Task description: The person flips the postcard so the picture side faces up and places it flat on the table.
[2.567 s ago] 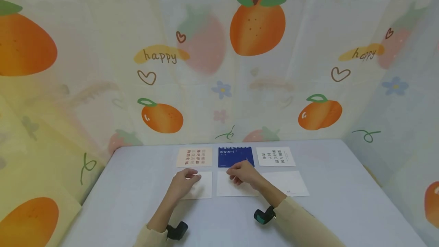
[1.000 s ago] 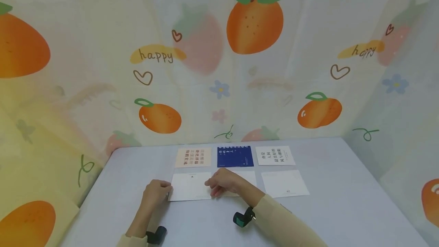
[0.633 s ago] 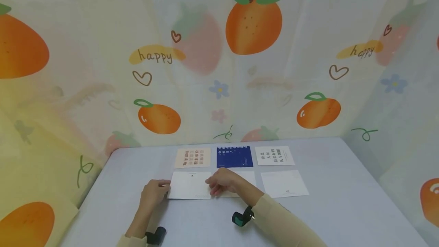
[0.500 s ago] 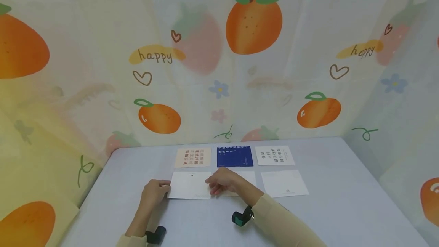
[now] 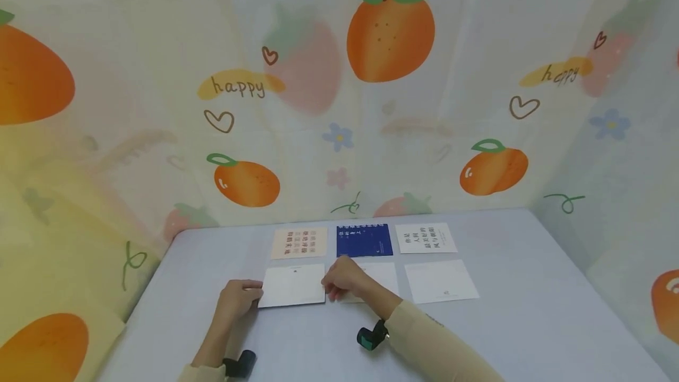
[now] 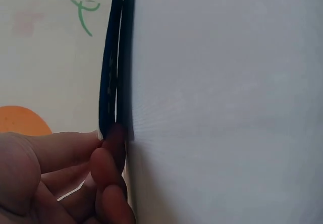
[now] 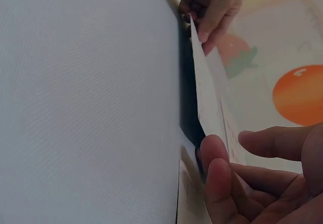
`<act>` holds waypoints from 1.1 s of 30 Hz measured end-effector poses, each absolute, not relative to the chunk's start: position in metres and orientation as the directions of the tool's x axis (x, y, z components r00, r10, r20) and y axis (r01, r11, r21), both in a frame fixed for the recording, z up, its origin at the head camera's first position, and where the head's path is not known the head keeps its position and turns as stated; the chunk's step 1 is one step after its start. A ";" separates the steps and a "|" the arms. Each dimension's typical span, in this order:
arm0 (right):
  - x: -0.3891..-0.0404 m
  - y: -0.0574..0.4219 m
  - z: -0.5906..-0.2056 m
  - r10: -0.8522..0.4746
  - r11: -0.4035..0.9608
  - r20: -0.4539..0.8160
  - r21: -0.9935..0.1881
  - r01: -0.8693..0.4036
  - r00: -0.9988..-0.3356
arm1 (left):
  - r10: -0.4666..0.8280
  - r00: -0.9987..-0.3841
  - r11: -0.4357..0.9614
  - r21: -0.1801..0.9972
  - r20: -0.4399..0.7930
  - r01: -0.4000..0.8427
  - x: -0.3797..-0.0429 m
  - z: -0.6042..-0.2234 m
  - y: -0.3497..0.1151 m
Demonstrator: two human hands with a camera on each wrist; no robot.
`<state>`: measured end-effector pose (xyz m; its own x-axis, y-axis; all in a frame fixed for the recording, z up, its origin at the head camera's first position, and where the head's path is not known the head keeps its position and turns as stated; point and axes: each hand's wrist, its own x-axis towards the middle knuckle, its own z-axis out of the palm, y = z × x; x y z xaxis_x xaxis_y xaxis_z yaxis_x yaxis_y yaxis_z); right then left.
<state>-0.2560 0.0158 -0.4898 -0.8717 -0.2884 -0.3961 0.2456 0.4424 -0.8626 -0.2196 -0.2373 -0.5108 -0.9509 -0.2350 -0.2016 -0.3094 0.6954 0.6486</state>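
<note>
In the head view a card (image 5: 293, 285), white on top with a small mark, is at the left of the near row. My left hand (image 5: 237, 297) pinches its left edge. At the card's right edge my right hand (image 5: 343, 279) holds it with thumb above and fingertips below. The left wrist view shows the card's dark blue underside (image 6: 107, 88) and a narrow gap over the table. From the right wrist, the card (image 7: 206, 90) stands slightly raised, its near corner right at my right fingertips (image 7: 214, 148).
Behind lie a cream card (image 5: 299, 243) with brown characters, a blue card (image 5: 364, 240) and a white card (image 5: 426, 238) with dark characters. A white card (image 5: 384, 276), partly behind my right hand, and another blank-looking card (image 5: 441, 282) lie to the right. A fruit-print cloth (image 5: 339, 193) backs the table.
Both hands have moved left and toward the near row, to the two sides of the left white card. Its near edge now shows a dark line underneath, lifted slightly off the table.
</note>
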 end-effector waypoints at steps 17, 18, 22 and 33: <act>-0.262 0.016 -0.496 -0.268 0.437 -0.329 -0.879 0.190 -0.906 | -0.262 -0.950 0.684 0.663 -0.169 -0.306 -0.214 -0.507 -0.232; -0.262 0.016 -0.496 -0.268 0.429 -0.318 -0.885 0.183 -0.910 | -0.265 -0.949 0.680 0.665 -0.169 -0.308 -0.214 -0.507 -0.232; -0.263 0.018 -0.497 -0.257 0.399 -0.279 -0.903 0.162 -0.925 | -0.274 -0.946 0.669 0.674 -0.171 -0.315 -0.215 -0.507 -0.232; -0.265 0.020 -0.495 -0.229 0.360 -0.259 -0.918 0.165 -0.938 | -0.295 -0.940 0.616 0.718 -0.172 -0.324 -0.217 -0.498 -0.231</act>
<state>-0.2645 0.0199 -0.4948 -0.9384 -0.2295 -0.2585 0.1649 0.3602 -0.9182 -0.2169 -0.2310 -0.4981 -0.9400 -0.2947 -0.1718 -0.3243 0.6160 0.7179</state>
